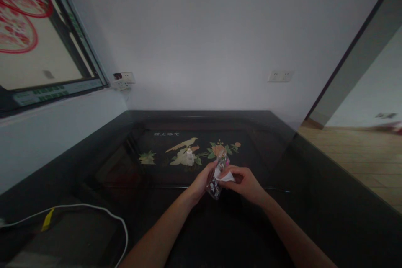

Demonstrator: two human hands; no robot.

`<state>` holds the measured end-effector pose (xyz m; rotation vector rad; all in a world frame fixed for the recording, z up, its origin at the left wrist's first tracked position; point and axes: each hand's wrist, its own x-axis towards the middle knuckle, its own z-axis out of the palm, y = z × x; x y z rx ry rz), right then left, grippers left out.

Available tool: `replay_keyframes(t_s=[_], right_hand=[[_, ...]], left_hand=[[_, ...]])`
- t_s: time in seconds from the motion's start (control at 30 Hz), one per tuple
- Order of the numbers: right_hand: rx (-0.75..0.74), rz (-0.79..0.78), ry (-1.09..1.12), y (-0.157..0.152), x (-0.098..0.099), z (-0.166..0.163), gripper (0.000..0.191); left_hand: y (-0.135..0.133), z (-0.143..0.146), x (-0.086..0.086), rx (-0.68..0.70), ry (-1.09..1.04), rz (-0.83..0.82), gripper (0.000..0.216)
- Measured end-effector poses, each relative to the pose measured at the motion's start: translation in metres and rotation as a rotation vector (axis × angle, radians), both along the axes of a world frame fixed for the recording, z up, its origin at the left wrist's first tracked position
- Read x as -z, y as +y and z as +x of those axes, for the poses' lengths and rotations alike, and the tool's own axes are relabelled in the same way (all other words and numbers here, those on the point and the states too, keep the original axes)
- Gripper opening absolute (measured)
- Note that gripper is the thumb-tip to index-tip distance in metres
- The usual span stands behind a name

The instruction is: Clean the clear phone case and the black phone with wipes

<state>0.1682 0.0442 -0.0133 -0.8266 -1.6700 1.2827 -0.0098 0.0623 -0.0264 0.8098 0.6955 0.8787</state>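
Note:
My left hand [201, 182] is closed around a clear, patterned phone case [216, 176], held on edge above the dark table [270, 217]. My right hand [245, 182] pinches a small white wipe [223, 176] and presses it against the case. A small clear bottle [190, 157] stands on the table just beyond my left hand, apart from both hands.
The table top bears an inlaid bird and flower picture [188, 150]. A white cable [94, 209] with a yellow tag loops over the near left corner. Wall sockets [123, 79] sit at the back left, another socket [280, 76] at the back right. A window [37, 42] fills the left wall.

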Motion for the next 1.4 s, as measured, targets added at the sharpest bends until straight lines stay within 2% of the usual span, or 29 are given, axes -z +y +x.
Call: replay_keyframes(t_s=[0.07,0.17,0.27,0.33,0.43,0.53,0.63,0.73,0.83,0.93,1.0,1.23,1.4], right_hand=[[-0.136,-0.039,-0.011,-0.005,-0.004,-0.001,0.016],[-0.280,-0.102,-0.014,-0.011,-0.010,-0.002,0.017],[-0.356,-0.219,-0.014,-0.014,-0.012,0.000,0.018],[-0.353,-0.285,0.003,-0.014,-0.012,0.003,0.018],[-0.183,-0.312,0.098,-0.007,-0.009,0.010,0.021],[0.147,-0.323,0.282,0.004,-0.008,0.015,0.028],[0.419,-0.325,0.394,0.016,-0.007,0.020,0.036],[0.563,-0.305,0.425,0.023,-0.007,0.025,0.043],[0.609,-0.284,0.413,0.025,-0.006,0.028,0.044],[0.602,-0.261,0.375,0.025,-0.004,0.029,0.044],[0.586,-0.259,0.368,0.024,-0.003,0.028,0.043],[0.592,-0.286,0.376,0.024,-0.004,0.027,0.042],[0.584,-0.289,0.354,0.024,-0.005,0.027,0.042]], left_hand=[[0.000,0.001,0.000,-0.031,-0.019,-0.002,0.048],[0.000,0.000,0.001,0.006,-0.046,-0.025,0.046],[0.000,-0.002,0.004,0.047,0.002,-0.049,0.053],[0.000,-0.003,0.004,0.061,0.041,-0.056,0.058],[0.002,-0.004,0.004,0.081,0.051,-0.028,0.060],[0.003,-0.005,0.002,-0.011,0.130,0.078,0.056],[0.000,-0.010,-0.004,-0.167,0.378,0.240,0.056],[-0.008,-0.016,-0.013,-0.257,0.703,0.433,0.061],[-0.016,-0.017,-0.022,-0.347,1.089,0.601,0.065],[-0.022,-0.014,-0.028,-0.324,1.412,0.617,0.070],[-0.023,-0.013,-0.028,-0.293,1.535,0.605,0.069],[-0.023,-0.017,-0.020,-0.284,1.628,0.557,0.068],[-0.022,-0.017,-0.016,-0.271,1.688,0.593,0.067]])
